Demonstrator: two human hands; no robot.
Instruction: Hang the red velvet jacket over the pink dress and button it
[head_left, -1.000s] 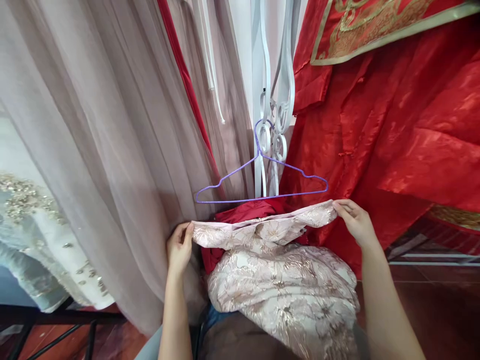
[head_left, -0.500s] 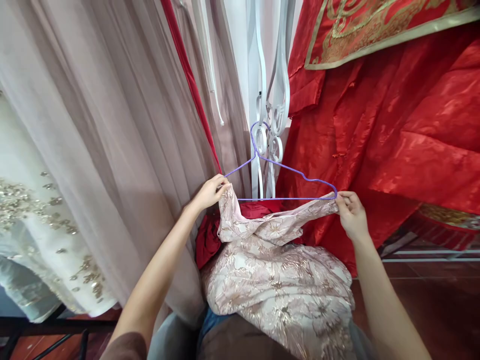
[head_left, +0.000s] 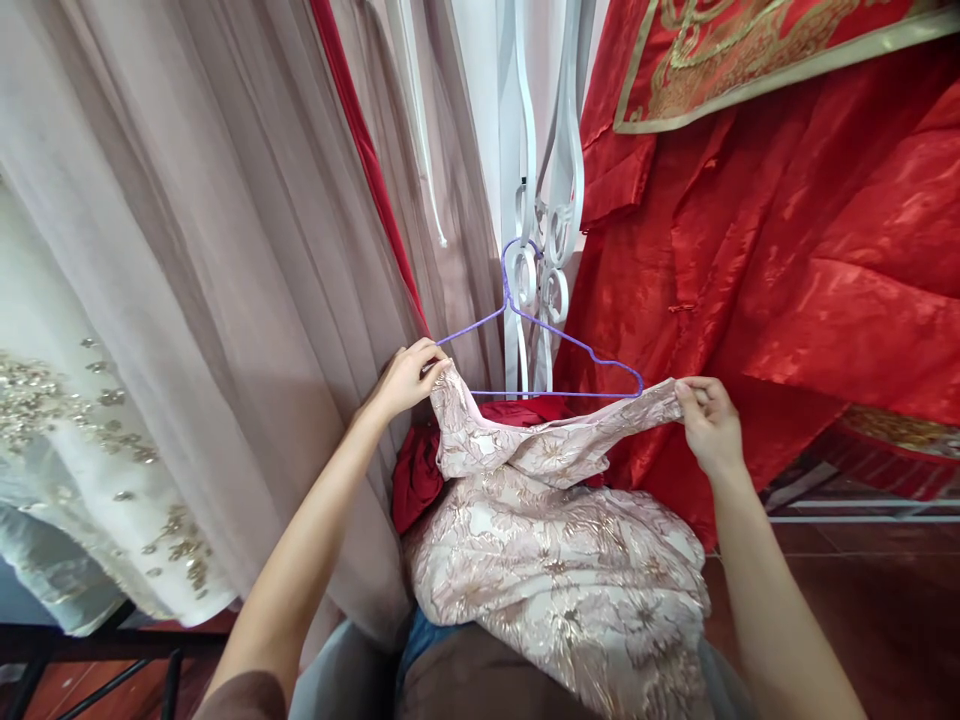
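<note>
A pale pink brocade garment (head_left: 562,560) with a gold floral pattern lies bunched on my lap. My left hand (head_left: 405,378) pinches its left shoulder against the left end of a purple wire hanger (head_left: 559,345). My right hand (head_left: 709,425) is closed on the garment's right shoulder, just right of the hanger's right end. The hanger's hook hangs on a white wrought-iron scroll (head_left: 544,260). A red cloth (head_left: 416,475) shows behind the garment.
A sheer beige tulle skirt (head_left: 225,300) hangs at left, beside a white beaded gown (head_left: 82,440). Red satin robes with gold embroidery (head_left: 787,250) hang at right. Dark red floor tiles (head_left: 862,600) lie below right, and a black rack leg (head_left: 112,670) stands at lower left.
My left hand has risen with the garment's left shoulder to the hanger's left end. My right hand has lifted the other shoulder level with the hanger's right end.
</note>
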